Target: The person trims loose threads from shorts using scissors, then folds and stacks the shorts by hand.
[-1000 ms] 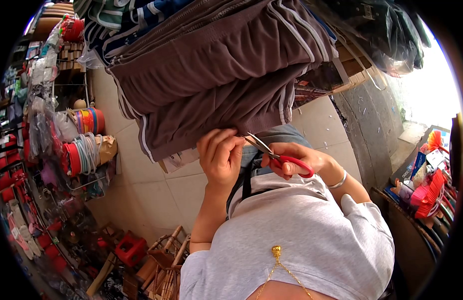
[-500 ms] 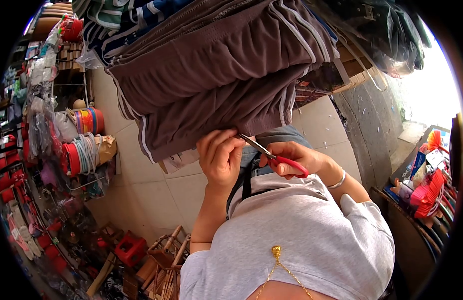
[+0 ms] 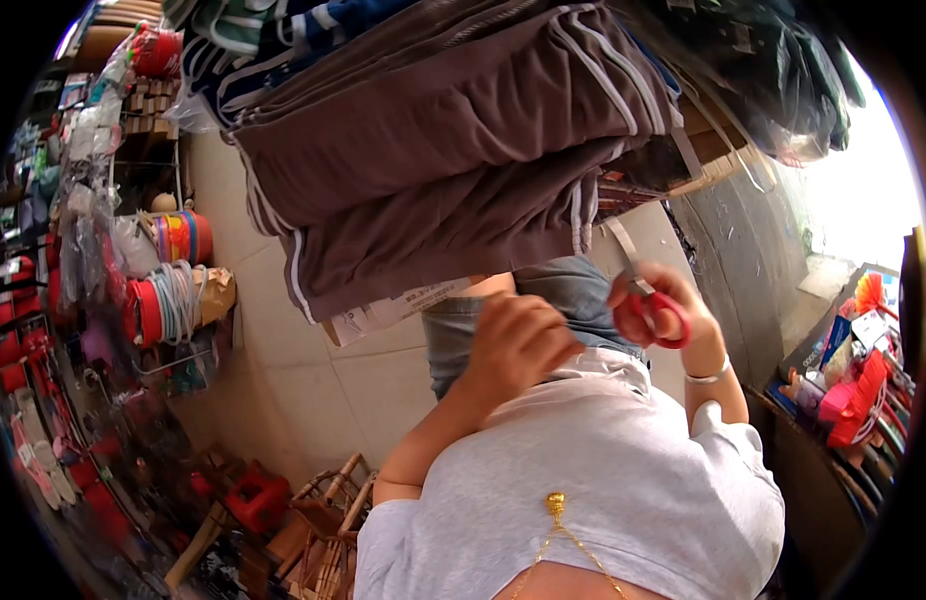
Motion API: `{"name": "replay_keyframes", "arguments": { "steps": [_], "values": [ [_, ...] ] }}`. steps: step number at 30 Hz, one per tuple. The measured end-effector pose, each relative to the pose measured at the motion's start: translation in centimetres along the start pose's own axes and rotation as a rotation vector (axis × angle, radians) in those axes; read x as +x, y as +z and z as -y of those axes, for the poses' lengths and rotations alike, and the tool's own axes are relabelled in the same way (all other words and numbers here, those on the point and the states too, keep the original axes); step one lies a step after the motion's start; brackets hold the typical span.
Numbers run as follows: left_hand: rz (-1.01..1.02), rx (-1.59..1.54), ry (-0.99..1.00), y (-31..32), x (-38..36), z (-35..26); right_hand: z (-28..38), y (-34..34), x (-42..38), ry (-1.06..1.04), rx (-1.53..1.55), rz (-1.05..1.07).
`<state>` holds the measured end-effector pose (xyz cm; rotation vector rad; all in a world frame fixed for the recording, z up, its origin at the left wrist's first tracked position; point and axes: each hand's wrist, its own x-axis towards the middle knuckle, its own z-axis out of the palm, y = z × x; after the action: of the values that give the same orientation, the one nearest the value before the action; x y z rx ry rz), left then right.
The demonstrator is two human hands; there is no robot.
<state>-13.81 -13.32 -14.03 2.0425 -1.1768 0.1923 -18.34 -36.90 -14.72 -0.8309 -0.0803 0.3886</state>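
Observation:
Red-handled scissors [image 3: 669, 318] are held in my right hand [image 3: 673, 300], with their blades pointing up and left beside the clothing. My left hand [image 3: 523, 340] is in front of my waist, below the cloth's lower edge, its fingers curled together; whether something small is between them is too blurred to tell. Brown garments with white side stripes [image 3: 413, 140] lie stacked and folded in front of me, the lowest one [image 3: 433, 230] hanging toward my lap. Neither hand touches the fabric. A printed box or card [image 3: 403, 305] shows beneath its edge.
Dark plastic-wrapped goods [image 3: 773, 80] are at the upper right. Shelves with red containers and coiled cord [image 3: 178, 300] stand at left. A red stool [image 3: 258, 497] and wooden chair [image 3: 328, 520] are at lower left. A rack of small goods [image 3: 853, 370] stands at right.
My right hand has moved right with the scissors, away from the cloth. My left hand has left the garment's edge and come down and right toward my waist.

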Motion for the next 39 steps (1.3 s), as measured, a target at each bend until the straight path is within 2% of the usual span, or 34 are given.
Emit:
{"name": "replay_keyframes", "arguments": {
  "steps": [2,3,5,6,8,10,11,13,15,16,17,18,19,21,23,26,27,28,29,32,35,37,39],
  "values": [
    [0.151,-0.086,0.049,1.4,0.8,-0.5,2.0,-0.2,-0.9,-0.101,-0.101,-0.159],
    [0.149,-0.107,0.045,2.0,0.9,-0.7,2.8,-0.3,-1.3,-0.143,-0.175,-0.25],
    [0.096,-0.036,0.077,1.5,0.9,-0.3,4.9,-1.3,-2.0,-0.11,-0.444,-0.379],
    [0.087,-0.012,0.064,0.7,1.0,-0.1,5.2,-1.6,-1.7,-0.175,-0.586,-0.501],
    [-0.088,0.058,0.055,-1.9,1.2,0.5,6.4,-3.0,-1.4,-0.264,-0.873,-0.685],
    [-0.212,0.231,-0.004,-4.5,-0.2,2.2,8.8,-4.5,-0.4,-0.269,-1.1,-0.809],
    [-0.207,0.323,-0.097,-6.2,-1.1,3.0,10.0,-5.2,0.3,-0.25,-1.184,-0.877],
    [-0.269,0.527,-0.244,-9.3,-2.3,4.7,11.9,-6.8,1.9,-0.206,-1.274,-0.887],
    [-0.172,0.554,-0.371,-12.7,-3.8,6.0,13.0,-5.9,4.7,-0.432,-1.531,-0.887],
    [-0.141,0.554,-0.414,-13.8,-4.5,6.5,13.7,-6.7,5.7,-0.441,-1.779,-0.801],
    [-0.124,0.543,-0.434,-14.7,-5.2,6.9,14.2,-7.5,6.2,-0.437,-2.027,-0.705],
    [-0.103,0.527,-0.452,-15.3,-5.7,7.3,14.1,-6.3,7.0,-0.299,-2.068,-0.78],
    [-0.11,0.496,-0.438,-15.6,-6.1,7.5,14.0,-6.8,7.2,-0.392,-2.138,-0.727],
    [-0.09,0.52,-0.447,-16.0,-6.3,7.7,13.6,-4.3,7.6,-0.744,-2.235,-0.803],
    [-0.098,0.508,-0.417,-16.0,-6.0,8.1,13.1,-1.4,6.8,-0.842,-2.078,-0.737],
    [-0.123,0.489,-0.398,-16.0,-6.0,8.8,8.3,2.8,4.9,-0.345,-1.346,-0.42],
    [-0.153,0.466,-0.393,-16.1,-5.8,9.1,6.5,2.7,5.0,-0.444,-1.497,-0.236],
    [-0.154,0.464,-0.391,-16.2,-5.6,9.3,5.2,3.3,5.4,-0.541,-1.647,-0.176],
    [-0.172,0.437,-0.443,-16.2,-5.4,9.4,4.2,3.7,5.8,-0.548,-1.772,-0.207],
    [-0.187,0.408,-0.506,-16.5,-4.7,9.5,3.2,4.1,6.9,-0.598,-1.813,-0.292],
    [-0.214,0.416,-0.502,-16.5,-4.2,9.5,3.1,4.1,7.4,-0.571,-1.716,-0.345],
    [-0.25,0.423,-0.494,-16.5,-4.1,9.5,3.0,3.9,7.4,-0.516,-1.476,-0.437],
    [-0.314,0.437,-0.623,-16.5,-4.3,9.6,3.5,3.9,7.4,-0.477,-1.468,-0.426]
  ]
}}
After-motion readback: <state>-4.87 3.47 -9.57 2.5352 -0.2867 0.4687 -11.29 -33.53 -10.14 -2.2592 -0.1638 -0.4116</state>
